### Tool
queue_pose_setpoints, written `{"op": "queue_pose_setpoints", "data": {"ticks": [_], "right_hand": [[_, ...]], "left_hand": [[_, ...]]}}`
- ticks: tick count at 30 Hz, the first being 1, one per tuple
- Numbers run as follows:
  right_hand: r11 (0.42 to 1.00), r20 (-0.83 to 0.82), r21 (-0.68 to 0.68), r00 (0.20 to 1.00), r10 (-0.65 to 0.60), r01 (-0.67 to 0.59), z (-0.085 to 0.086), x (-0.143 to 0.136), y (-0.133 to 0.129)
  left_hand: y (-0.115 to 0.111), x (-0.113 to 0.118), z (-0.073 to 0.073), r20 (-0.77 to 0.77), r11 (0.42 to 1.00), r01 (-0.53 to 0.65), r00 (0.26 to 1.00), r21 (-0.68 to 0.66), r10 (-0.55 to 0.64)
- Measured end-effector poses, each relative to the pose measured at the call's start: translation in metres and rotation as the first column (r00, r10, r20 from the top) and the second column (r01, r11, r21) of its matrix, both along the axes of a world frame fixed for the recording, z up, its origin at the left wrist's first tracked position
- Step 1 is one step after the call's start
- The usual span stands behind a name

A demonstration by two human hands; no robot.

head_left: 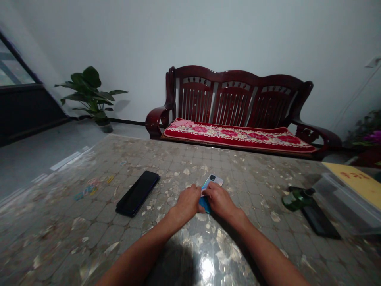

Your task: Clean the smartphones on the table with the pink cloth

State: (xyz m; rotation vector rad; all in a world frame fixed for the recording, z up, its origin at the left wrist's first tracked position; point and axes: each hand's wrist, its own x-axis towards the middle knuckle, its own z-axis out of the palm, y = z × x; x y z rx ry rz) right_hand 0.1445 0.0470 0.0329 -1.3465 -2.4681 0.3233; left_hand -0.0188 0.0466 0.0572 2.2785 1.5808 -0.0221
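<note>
Silver phone (pixel 217 180) (camera up) juts beyond the fingers (pixel 194 188).

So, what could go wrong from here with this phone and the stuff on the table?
First, the left hand and right hand crowd the near end of the silver smartphone, around something blue; a fumble might let the phone slip. Second, the green bottle overlaps a dark flat device in this view, so a bump could perhaps knock them together.
</note>
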Motion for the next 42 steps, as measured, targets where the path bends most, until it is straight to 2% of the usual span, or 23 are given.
{"op": "queue_pose_setpoints", "data": {"ticks": [2, 6, 8, 9, 11, 13, 15, 20, 22, 26, 29, 31, 33, 35, 38, 42], "right_hand": [[1.000, -0.009, 0.002, 1.000, -0.028, 0.028, 0.001, 0.000, 0.000], [0.982, -0.072, -0.095, 0.985, 0.156, -0.163, 0.007, 0.005, -0.003], [0.969, -0.083, -0.138, 0.977, 0.194, -0.204, 0.009, 0.012, -0.001], [0.974, -0.076, -0.144, 0.983, 0.167, -0.177, 0.010, 0.017, 0.003], [0.996, -0.048, -0.092, 0.999, 0.007, -0.012, 0.009, 0.028, 0.011], [0.987, -0.051, -0.056, 0.987, -0.151, 0.149, 0.006, 0.037, 0.019], [0.981, -0.051, -0.043, 0.980, -0.191, 0.189, 0.003, 0.043, 0.021], [0.995, -0.027, -0.096, 0.999, 0.033, -0.036, 0.006, 0.043, 0.011], [0.993, -0.035, -0.111, 0.999, 0.035, -0.039, 0.008, 0.045, 0.011], [0.990, -0.083, -0.047, 0.987, -0.137, 0.133, 0.002, 0.050, 0.020], [0.990, -0.075, -0.026, 0.987, -0.144, 0.142, -0.003, 0.053, 0.023], [0.991, -0.068, -0.014, 0.989, -0.134, 0.134, -0.005, 0.053, 0.023], [0.992, -0.070, -0.009, 0.989, -0.130, 0.130, -0.005, 0.052, 0.022], [0.992, -0.072, -0.011, 0.990, -0.124, 0.124, -0.005, 0.051, 0.021], [0.992, -0.060, -0.005, 0.990, -0.126, 0.126, -0.004, 0.050, 0.021], [0.994, -0.063, 0.008, 0.992, -0.110, 0.111, -0.002, 0.049, 0.020]], "left_hand": [[-0.001, 0.000, 0.002, 0.001, 1.000, -0.002, 1.000, -0.008, 0.002], [-0.002, 0.001, 0.004, -0.018, 1.000, -0.006, 1.000, -0.011, 0.006], [-0.004, 0.003, 0.004, -0.019, 1.000, -0.007, 1.000, -0.013, 0.007], [-0.005, 0.004, 0.005, -0.015, 1.000, -0.008, 1.000, -0.011, 0.008], [-0.009, 0.007, 0.007, -0.007, 1.000, -0.017, 1.000, -0.008, 0.016], [-0.012, 0.011, 0.009, -0.009, 1.000, -0.026, 1.000, -0.012, 0.026], [-0.015, 0.015, 0.010, -0.017, 0.999, -0.032, 0.999, -0.021, 0.032], [-0.015, 0.018, 0.008, -0.014, 0.999, -0.029, 0.999, -0.025, 0.028], [-0.012, 0.014, 0.008, -0.017, 0.999, -0.019, 1.000, -0.032, 0.018], [0.004, 0.002, 0.016, -0.020, 0.997, 0.067, 0.997, -0.048, -0.068], [0.026, 0.002, 0.021, -0.054, 0.986, 0.151, 0.988, 0.075, -0.147], [0.044, 0.011, 0.019, -0.083, 0.949, 0.267, 0.963, 0.170, -0.256], [0.062, 0.023, 0.016, -0.115, 0.890, 0.413, 0.910, 0.192, -0.397], [0.078, 0.036, 0.012, -0.143, 0.843, 0.518, 0.854, 0.149, -0.499], [0.097, 0.049, 0.012, -0.142, 0.819, 0.567, 0.820, 0.083, -0.554], [0.109, 0.054, 0.014, -0.132, 0.810, 0.585, 0.805, 0.022, -0.578]]}}
